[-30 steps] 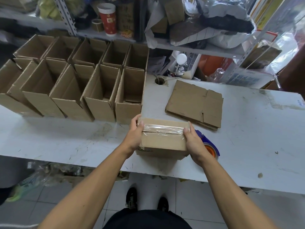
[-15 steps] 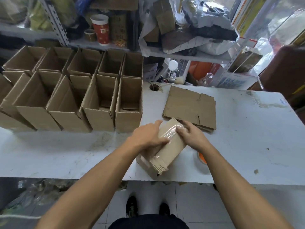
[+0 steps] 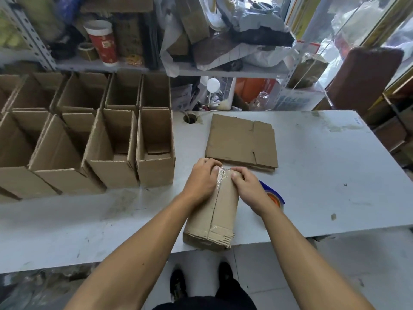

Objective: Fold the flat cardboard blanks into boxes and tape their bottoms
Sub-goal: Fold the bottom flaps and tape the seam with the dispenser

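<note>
The boxes point(image 3: 154, 151) and flat blanks point(image 3: 242, 142) were plain brown, the table point(image 3: 324, 166) scuffed white, the tape dispenser point(image 3: 276, 198) blue and orange, the cup point(image 3: 102, 43) red and white.

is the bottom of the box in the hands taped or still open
Taped: clear tape runs along the centre seam of the box, flaps closed; left hand and right hand press its far end.

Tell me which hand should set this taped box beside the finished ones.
Probably the left hand: it grips the taped box on the side facing the open boxes. The right hand is on the far side, by the tape roll.
</note>
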